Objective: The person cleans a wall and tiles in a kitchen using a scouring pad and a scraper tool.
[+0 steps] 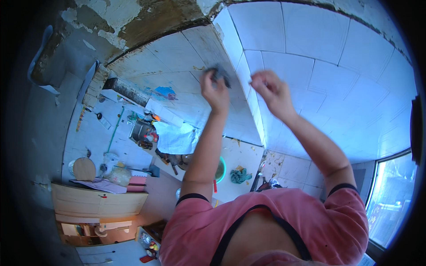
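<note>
My left hand (215,93) is raised against the tiled wall panel (179,50) and grips a dark grey scouring pad (219,74), blurred by motion. Whether the pad presses on the tile cannot be made out. To the right, my right hand (271,94) is lifted in front of the white tiled wall (296,30), near the corner edge. Its fingers are curled in and blurred, and nothing shows in them. Brown stains and a blue patch (165,91) mark the panel left of the pad.
Below the arms runs a counter (244,149) with a crumpled green cloth (240,175) and a green-rimmed basin (221,169). Farther left are a white sheet (176,138), a metal sink (137,129) and a wooden cabinet (96,199). A window (392,199) stands at right. Paint peels above.
</note>
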Motion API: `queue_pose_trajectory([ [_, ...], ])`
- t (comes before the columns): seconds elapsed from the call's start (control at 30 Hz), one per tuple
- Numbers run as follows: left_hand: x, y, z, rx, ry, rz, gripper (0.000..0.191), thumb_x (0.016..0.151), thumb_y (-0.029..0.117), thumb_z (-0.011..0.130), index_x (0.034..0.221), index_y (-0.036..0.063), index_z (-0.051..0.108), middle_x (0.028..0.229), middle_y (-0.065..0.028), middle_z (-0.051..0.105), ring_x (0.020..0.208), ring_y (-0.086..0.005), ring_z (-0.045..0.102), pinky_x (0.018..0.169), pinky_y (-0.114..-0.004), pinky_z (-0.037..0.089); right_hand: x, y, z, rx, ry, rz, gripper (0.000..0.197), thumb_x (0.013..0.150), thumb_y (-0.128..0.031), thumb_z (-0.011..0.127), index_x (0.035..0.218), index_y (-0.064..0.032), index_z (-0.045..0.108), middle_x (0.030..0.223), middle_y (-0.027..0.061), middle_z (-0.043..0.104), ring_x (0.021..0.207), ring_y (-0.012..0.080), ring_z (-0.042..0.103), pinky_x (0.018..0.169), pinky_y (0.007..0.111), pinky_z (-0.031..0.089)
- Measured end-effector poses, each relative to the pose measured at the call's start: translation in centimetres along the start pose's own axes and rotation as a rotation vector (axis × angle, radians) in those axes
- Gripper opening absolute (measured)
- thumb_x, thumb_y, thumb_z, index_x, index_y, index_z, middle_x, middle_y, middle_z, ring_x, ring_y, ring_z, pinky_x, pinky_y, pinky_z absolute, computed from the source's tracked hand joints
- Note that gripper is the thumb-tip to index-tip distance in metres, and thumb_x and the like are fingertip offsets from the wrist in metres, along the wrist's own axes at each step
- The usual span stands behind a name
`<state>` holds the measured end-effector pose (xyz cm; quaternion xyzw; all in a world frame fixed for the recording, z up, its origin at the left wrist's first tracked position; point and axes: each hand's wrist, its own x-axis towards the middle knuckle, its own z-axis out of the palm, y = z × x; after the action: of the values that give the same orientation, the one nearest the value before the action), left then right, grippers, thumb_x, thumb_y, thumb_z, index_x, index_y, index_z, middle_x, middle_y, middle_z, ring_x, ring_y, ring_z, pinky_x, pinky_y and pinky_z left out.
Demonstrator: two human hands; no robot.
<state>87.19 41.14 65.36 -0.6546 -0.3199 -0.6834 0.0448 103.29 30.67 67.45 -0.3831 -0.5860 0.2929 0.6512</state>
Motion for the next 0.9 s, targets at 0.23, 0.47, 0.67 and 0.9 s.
queue_pose_trajectory([
  [0.23, 0.8, -1.8, -0.5, 0.026, 0.063, -0.054, 0.021, 0.078, 0.005, 0.063, 0.095, -0.0033, 0.057, 0.088, -0.0141, 0.057, 0.075, -0.0287, 0.056, 0.068, -0.035, 0.046, -9.7, 5.3, -2.3, -0.164, 0.151, 0.227, 0.014, 0.085, -0.012, 0.061, 0.088, 0.0012, 0.062, 0.096, 0.0093, 0.058, 0.086, 0.0161, 0.058, 0.074, 0.027, 0.047],
  [0.47, 4.4, -2.8, -1.5, -0.032, 0.110, -0.273, 0.019, 0.078, 0.006, 0.063, 0.094, -0.0031, 0.057, 0.083, -0.0117, 0.059, 0.075, -0.0231, 0.057, 0.069, -0.031, 0.045, -20.8, 9.1, -8.3, -0.398, 0.147, 0.518, 0.017, 0.085, -0.015, 0.061, 0.087, 0.0025, 0.061, 0.097, 0.0114, 0.058, 0.084, 0.0180, 0.059, 0.073, 0.028, 0.048],
  [0.67, 0.7, -2.3, -0.8, -0.083, 0.055, -0.283, 0.019, 0.080, 0.007, 0.063, 0.096, -0.0012, 0.057, 0.084, -0.0066, 0.061, 0.075, -0.0141, 0.056, 0.069, -0.028, 0.045, -23.9, 10.0, -10.1, -0.504, 0.199, 0.660, 0.020, 0.086, -0.017, 0.060, 0.087, 0.0021, 0.062, 0.098, 0.0125, 0.059, 0.084, 0.0204, 0.059, 0.071, 0.030, 0.049],
  [0.9, 2.2, -1.9, -0.3, -0.103, 0.176, -0.265, 0.014, 0.080, 0.003, 0.062, 0.092, -0.0009, 0.058, 0.079, -0.0069, 0.060, 0.070, -0.0156, 0.057, 0.065, -0.031, 0.047, -24.8, 10.2, -11.6, -0.623, 0.199, 0.606, 0.020, 0.086, -0.017, 0.059, 0.086, 0.0029, 0.062, 0.097, 0.0142, 0.059, 0.084, 0.0208, 0.057, 0.073, 0.030, 0.047],
])
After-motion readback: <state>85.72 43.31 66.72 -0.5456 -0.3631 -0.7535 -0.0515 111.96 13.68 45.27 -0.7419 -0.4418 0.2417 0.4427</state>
